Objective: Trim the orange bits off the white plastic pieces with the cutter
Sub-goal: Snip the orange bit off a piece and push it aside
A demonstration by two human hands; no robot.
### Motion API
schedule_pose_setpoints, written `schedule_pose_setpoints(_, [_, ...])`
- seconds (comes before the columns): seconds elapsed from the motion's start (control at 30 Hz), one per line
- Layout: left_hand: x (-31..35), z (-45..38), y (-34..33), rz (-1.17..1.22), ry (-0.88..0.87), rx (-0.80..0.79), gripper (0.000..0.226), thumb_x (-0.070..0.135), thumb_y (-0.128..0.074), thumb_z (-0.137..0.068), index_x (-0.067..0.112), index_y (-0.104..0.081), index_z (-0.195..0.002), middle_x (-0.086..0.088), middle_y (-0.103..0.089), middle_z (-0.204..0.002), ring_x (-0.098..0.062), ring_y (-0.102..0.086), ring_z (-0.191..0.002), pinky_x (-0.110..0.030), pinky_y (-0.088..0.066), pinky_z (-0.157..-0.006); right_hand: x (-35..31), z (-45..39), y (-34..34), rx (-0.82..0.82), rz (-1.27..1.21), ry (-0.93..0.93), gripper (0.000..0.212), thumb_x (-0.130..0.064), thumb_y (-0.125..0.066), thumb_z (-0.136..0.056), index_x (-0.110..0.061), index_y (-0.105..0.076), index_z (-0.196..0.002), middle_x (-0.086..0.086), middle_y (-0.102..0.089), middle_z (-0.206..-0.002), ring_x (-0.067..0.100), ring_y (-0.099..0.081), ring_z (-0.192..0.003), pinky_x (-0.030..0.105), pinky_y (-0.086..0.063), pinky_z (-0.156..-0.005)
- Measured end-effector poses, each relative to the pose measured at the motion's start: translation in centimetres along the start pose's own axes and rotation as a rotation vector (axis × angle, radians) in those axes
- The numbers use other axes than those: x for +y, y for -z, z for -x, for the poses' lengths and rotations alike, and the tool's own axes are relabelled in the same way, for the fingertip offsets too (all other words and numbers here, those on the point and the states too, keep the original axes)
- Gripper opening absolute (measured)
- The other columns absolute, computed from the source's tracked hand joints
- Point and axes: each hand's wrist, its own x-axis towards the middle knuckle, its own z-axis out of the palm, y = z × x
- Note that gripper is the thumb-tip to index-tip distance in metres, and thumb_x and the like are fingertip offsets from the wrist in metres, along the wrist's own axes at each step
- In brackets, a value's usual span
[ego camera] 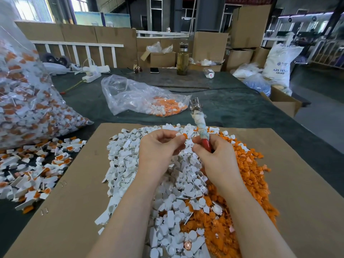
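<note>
Two bags: clear bag [141,95], bigger bag [28,101], both holding untrimmed parts.
Left hand [158,148]: I pinch one white piece [181,135].
Right hand [214,155]: I grip cutter [202,125].

Dark-clothed table [232,108] under cardboard sheet [83,192], plastic bags [130,95].

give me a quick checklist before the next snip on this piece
1. Piece pinched in left hand: ok.
2. Orange bit on it showing: ok.
3. Cutter gripped by right hand: ok.
4. Cutter head at the piece: not ok, it points up and away.
5. Blades open: cannot tell, blurred.
6. White pile and orange pile apart for sorting: ok, some mixing near the front.
</note>
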Motion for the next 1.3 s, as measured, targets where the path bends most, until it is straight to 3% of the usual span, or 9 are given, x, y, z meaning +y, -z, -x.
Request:
schedule_pose_setpoints(0.13, [0.0,-0.1,0.2,0.054,-0.01,0.015,0.01,0.004,-0.079,-0.08,0.011,-0.071,-0.079,-0.004,-0.073,-0.065,-0.014,-0.073,-0.062,-0.017,-0.054,-0.056,0.0,-0.1,0.6,-0.1,-0.005,-0.028,0.006,-0.023,-0.066,-0.089,-0.028,-0.066,-0.086,-0.019,-0.064,-0.07,0.003,-0.059,-0.063,0.013,-0.045,-0.052])
schedule_pose_setpoints(0.3, [0.1,-0.5,0.8,0.081,-0.039,0.031,0.01,0.005,-0.077,-0.081,0.012,-0.071,-0.081,-0.003,-0.074,-0.069,-0.014,-0.073,-0.066,-0.017,-0.054,-0.059,0.3,0.0,1.3,-0.222,0.028,-0.037,0.016,-0.024,-0.066,-0.089,-0.025,-0.059,-0.075,-0.02,-0.051,-0.054,-0.001,-0.045,-0.049,0.012,-0.037,-0.045])
schedule_pose_setpoints(0.43, [-0.1,-0.6,0.8,-0.038,-0.068,0.03,0.012,0.008,-0.08,-0.079,0.015,-0.071,-0.077,-0.001,-0.074,-0.067,-0.016,-0.074,-0.066,-0.023,-0.058,-0.062,-0.2,0.1,0.5,-0.112,0.065,0.028,0.025,-0.027,-0.065,-0.09,-0.025,-0.055,-0.068,-0.016,-0.051,-0.054,0.001,-0.045,-0.049,0.015,-0.038,-0.049])
schedule_pose_setpoints(0.53, [-0.3,-0.3,0.2,-0.172,-0.101,0.019,0.013,0.013,-0.082,-0.078,0.018,-0.072,-0.074,0.002,-0.073,-0.065,-0.014,-0.073,-0.066,-0.032,-0.06,-0.07,-0.6,0.3,-0.2,0.009,0.09,0.097,0.032,-0.027,-0.064,-0.092,-0.034,-0.047,-0.066,-0.027,-0.053,-0.055,-0.003,-0.048,-0.052,0.01,-0.037,-0.051])
schedule_pose_setpoints(0.67, [-0.3,0.3,-0.7,-0.245,-0.138,-0.013,0.014,0.013,-0.081,-0.079,0.021,-0.072,-0.072,0.007,-0.073,-0.065,-0.008,-0.072,-0.065,-0.03,-0.06,-0.069,-0.5,0.3,-0.3,0.084,0.176,0.114,0.035,-0.029,-0.064,-0.091,-0.035,-0.042,-0.065,-0.035,-0.053,-0.06,-0.007,-0.049,-0.057,0.012,-0.036,-0.05])
schedule_pose_setpoints(0.97, [-0.4,0.2,-0.7,-0.295,-0.171,0.002,0.016,0.016,-0.081,-0.08,0.025,-0.072,-0.071,0.01,-0.073,-0.066,-0.008,-0.072,-0.068,-0.025,-0.059,-0.067,-0.3,0.1,-0.6,0.06,0.143,0.019,0.033,-0.032,-0.061,-0.094,-0.029,-0.045,-0.064,-0.017,-0.05,-0.05,0.002,-0.043,-0.046,0.019,-0.029,-0.048])
schedule_pose_setpoints(1.07, [-0.4,0.1,-0.6,-0.274,-0.179,0.023,0.016,0.015,-0.08,-0.081,0.025,-0.07,-0.072,0.01,-0.073,-0.066,-0.006,-0.071,-0.064,-0.017,-0.056,-0.062,-0.4,0.0,-0.3,-0.013,0.066,-0.015,0.027,-0.032,-0.06,-0.094,-0.022,-0.053,-0.07,-0.015,-0.046,-0.047,0.003,-0.04,-0.045,0.02,-0.031,-0.045])
schedule_pose_setpoints(1.2, [-0.2,-0.6,0.8,-0.109,-0.143,0.052,0.01,0.011,-0.078,-0.083,0.018,-0.07,-0.081,0.005,-0.074,-0.068,-0.011,-0.073,-0.067,-0.019,-0.057,-0.064,-0.2,0.0,0.9,-0.197,0.015,-0.05,0.022,-0.032,-0.063,-0.091,-0.011,-0.059,-0.085,-0.012,-0.044,-0.06,0.002,-0.04,-0.05,0.016,-0.038,-0.046])
schedule_pose_setpoints(1.3, [0.1,-1.0,1.8,0.078,-0.117,0.052,0.009,0.005,-0.075,-0.084,0.013,-0.071,-0.084,0.004,-0.072,-0.069,-0.012,-0.072,-0.066,-0.016,-0.055,-0.064,-0.1,0.1,1.7,-0.337,0.053,-0.071,0.017,-0.033,-0.066,-0.09,-0.016,-0.06,-0.089,-0.009,-0.05,-0.07,-0.001,-0.046,-0.055,0.012,-0.04,-0.052])
